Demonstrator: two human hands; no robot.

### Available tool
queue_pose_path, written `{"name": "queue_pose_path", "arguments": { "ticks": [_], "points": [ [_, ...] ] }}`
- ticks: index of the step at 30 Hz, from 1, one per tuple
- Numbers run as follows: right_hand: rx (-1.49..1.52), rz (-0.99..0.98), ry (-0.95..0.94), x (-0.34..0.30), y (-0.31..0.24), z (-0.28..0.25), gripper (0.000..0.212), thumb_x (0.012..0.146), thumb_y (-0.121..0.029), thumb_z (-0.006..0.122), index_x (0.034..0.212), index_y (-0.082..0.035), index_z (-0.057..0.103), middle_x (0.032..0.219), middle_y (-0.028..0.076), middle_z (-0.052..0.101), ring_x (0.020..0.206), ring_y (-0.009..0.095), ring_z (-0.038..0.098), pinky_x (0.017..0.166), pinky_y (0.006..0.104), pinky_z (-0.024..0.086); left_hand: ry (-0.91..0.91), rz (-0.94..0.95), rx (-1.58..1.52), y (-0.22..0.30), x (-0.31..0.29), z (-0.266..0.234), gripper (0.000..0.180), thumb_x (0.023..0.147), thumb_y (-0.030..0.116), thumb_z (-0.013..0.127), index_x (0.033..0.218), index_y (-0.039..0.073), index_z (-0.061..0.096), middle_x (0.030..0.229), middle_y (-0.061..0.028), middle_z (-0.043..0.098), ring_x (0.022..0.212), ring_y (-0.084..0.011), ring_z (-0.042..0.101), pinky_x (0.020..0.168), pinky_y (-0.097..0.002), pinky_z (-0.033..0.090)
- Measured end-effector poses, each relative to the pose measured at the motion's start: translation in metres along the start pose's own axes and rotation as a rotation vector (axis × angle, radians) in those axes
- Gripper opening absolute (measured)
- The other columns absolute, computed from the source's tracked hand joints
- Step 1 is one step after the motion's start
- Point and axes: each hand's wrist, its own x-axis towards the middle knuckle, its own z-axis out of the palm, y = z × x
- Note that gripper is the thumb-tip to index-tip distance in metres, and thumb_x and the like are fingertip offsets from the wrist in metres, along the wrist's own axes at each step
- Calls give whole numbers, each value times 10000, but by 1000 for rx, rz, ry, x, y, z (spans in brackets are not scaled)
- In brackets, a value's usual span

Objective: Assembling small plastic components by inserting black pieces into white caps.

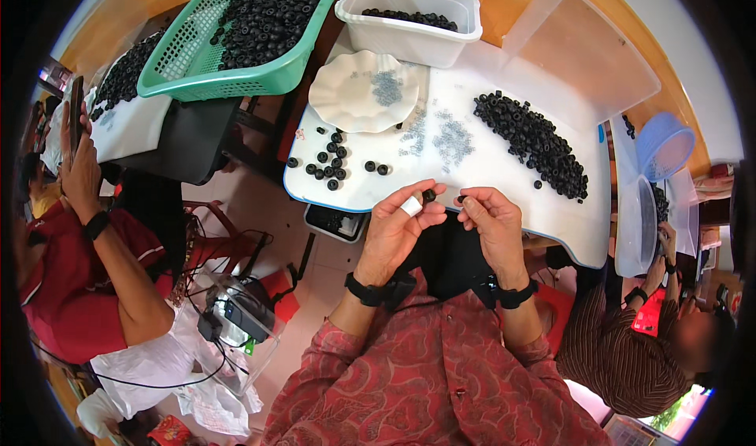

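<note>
My left hand (387,229) is closed on a small round black part (428,196) with a hollow in it, at the table's near edge. A white wrap (411,204) covers one of its fingers. Just to the right, my right hand (498,222) pinches a smaller black piece (461,199) between thumb and fingertips. The two pieces are apart. On the white table (378,186), several loose round black parts (331,185) lie to the left. A heap of small black pieces (535,143) spreads to the right, and tiny clear-grey bits (453,140) are scattered between.
A scalloped white plate (339,99) holds more tiny bits. Behind it stand a white tub (409,44) and a green basket (189,88), both with black parts. A translucent lid (583,40) leans at the back right. One person (87,288) sits left, another (630,351) right.
</note>
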Motion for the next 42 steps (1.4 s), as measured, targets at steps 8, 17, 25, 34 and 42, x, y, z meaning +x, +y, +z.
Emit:
{"name": "queue_pose_path", "arguments": {
  "ticks": [8,17,25,34,42],
  "points": [
    [9,-40,33,-7,2,-1,182,909,-84,634,1061,14,640,917,58,672,725,85,596,631,209,467,-38,-29,-20,-9,0,-2,292,943,39,541,1225,-33,561,1133,-176,617,899,-210,670,808,-357,579],
    [19,-99,26,-9,-5,5,179,901,-77,645,1052,18,640,906,63,676,737,85,606,638,203,471,-55,-48,-45,-13,1,-3,253,929,25,557,1173,-31,589,1003,-124,631,867,-189,665,780,-330,576],
    [-17,-119,79,1,0,8,103,912,-53,611,991,9,634,911,44,668,736,78,598,629,201,466,-21,-75,-24,-12,2,-3,244,902,40,598,1133,-36,609,964,-115,633,759,-137,598,687,-272,497],
    [-429,-327,283,24,36,-1,102,875,-17,624,974,6,624,807,22,624,664,50,516,590,206,438,1,-59,-6,-12,5,-8,231,915,53,592,1130,-29,613,941,-99,640,753,-132,609,690,-268,528],
    [-566,-346,441,18,35,-50,72,849,-21,655,916,3,645,794,23,612,640,69,519,578,214,439,43,-61,57,-11,6,-5,239,903,46,590,1127,-33,616,957,-115,625,766,-145,566,690,-273,469]
  ]
}}
